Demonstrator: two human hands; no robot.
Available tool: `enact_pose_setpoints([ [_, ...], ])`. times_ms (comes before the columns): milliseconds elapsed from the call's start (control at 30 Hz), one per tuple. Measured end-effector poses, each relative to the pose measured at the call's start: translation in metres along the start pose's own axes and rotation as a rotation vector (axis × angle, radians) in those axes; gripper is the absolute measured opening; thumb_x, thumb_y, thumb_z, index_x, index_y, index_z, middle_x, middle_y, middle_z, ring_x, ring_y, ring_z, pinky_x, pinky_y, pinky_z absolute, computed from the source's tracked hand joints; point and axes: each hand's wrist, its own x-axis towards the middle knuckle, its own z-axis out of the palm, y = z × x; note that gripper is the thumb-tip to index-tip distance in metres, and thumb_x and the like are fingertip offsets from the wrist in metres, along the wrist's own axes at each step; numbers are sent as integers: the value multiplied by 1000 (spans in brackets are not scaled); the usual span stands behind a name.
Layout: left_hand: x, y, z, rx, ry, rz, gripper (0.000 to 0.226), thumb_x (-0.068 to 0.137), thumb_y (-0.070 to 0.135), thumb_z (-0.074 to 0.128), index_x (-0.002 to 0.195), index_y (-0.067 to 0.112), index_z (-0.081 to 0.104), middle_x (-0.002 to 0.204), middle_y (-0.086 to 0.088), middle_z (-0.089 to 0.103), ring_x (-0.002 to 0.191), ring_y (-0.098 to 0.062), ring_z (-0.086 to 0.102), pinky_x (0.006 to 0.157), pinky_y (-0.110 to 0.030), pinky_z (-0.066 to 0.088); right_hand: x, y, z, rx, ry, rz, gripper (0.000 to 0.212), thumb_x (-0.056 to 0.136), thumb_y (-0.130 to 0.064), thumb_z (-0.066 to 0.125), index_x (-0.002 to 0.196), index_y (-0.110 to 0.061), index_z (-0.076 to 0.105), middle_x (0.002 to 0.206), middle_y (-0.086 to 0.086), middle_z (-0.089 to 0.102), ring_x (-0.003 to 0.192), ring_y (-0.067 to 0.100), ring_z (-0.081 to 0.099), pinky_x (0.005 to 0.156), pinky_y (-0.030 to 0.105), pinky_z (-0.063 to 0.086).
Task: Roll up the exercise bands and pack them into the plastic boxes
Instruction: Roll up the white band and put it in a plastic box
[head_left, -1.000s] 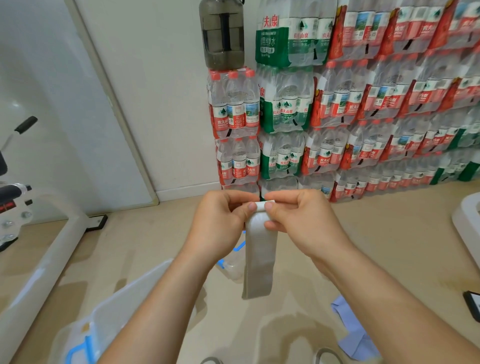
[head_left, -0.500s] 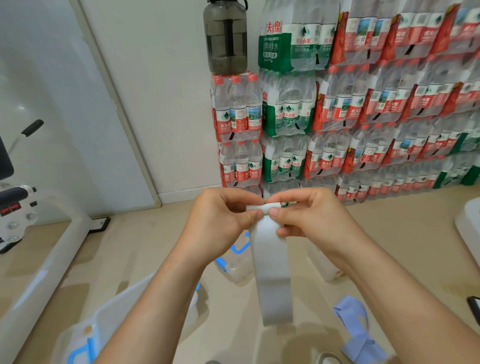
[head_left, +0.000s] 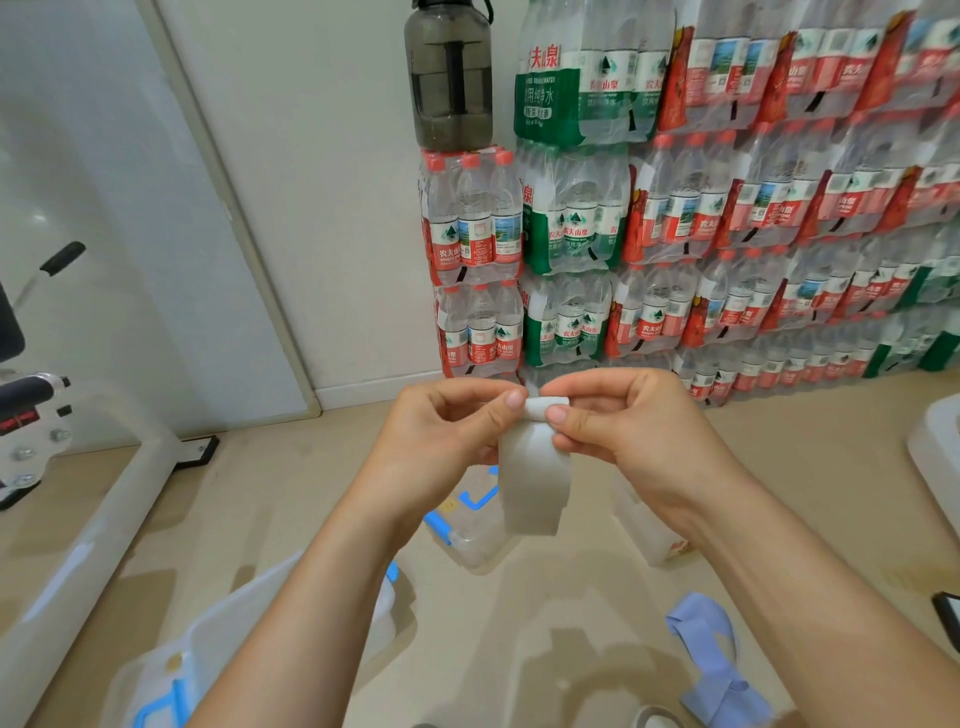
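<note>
A pale grey flat rubber exercise band (head_left: 532, 483) is being held up at the centre of the frame.
Its rolled top edge is being pinched by the left hand (head_left: 441, 431) and the right hand (head_left: 623, 431) (fingers curled on it from both sides), the tail hanging over a small clear plastic box with blue latches (head_left: 467, 535). A light blue band (head_left: 711, 665) is lying at the lower right, a larger clear plastic box (head_left: 234, 634) at the lower left.
</note>
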Motion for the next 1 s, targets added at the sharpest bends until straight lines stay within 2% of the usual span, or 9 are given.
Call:
enact_pose_setpoints([
  [133,1,0,1,-20,49,3,9,83,13,68,88,13,76,83,-5,77,75,-16,70,73,-33,59,2,4,2,17,18,2,18,78,4,72,92,-7,71,81,13,73,66,18,67,70,26,59],
  [233,3,-1,1,-41,110,-3,10,79,8,72,87,12,75,81,-5,77,73,-15,71,71,-31,60,4,7,7,50,19,31,16,83,-1,68,97,-6,72,78,7,71,65,12,63,66,22,57],
  [300,4,-2,2,-27,134,3,11,78,7,73,86,14,75,79,-4,77,71,-14,72,69,-28,60,3,11,10,-55,-26,31,16,89,-7,62,100,-8,74,82,4,74,70,12,64,66,24,57],
  [467,5,-5,1,114,157,35,16,76,7,76,82,21,74,69,2,75,62,-9,70,60,-20,55,3,19,17,-304,-9,1,27,97,-14,49,99,-20,74,90,3,76,83,18,72,82,35,58],
  [600,7,-7,0,219,152,68,19,75,7,77,80,25,73,64,-1,65,57,-8,62,61,-22,55,4,19,17,-366,19,-34,26,97,-22,49,99,-22,75,91,9,74,69,12,69,86,45,56],
  [667,8,-8,-1,239,154,79,19,74,7,78,80,25,74,59,8,63,57,-6,61,65,-24,56,5,16,15,-334,37,-35,20,95,-21,55,102,-21,74,88,2,76,65,11,66,85,44,57],
  [833,8,-8,2,216,122,126,24,73,-3,76,78,21,73,55,18,66,55,5,61,58,-10,47,6,15,9,-149,55,1,20,89,-9,63,107,-13,70,86,1,74,54,6,62,73,27,58],
  [900,8,-9,2,190,134,131,25,73,-2,76,80,22,73,63,12,71,63,-3,66,63,-15,52,6,15,9,-103,57,0,21,88,-6,64,107,-11,70,87,5,74,54,5,63,66,21,57],
  [1000,9,-10,3,136,154,109,34,71,2,80,94,24,67,87,-11,73,78,-29,69,75,-36,59,7,14,8,-36,95,-10,21,88,-4,64,108,-6,68,91,9,74,54,7,63,62,18,56],
])
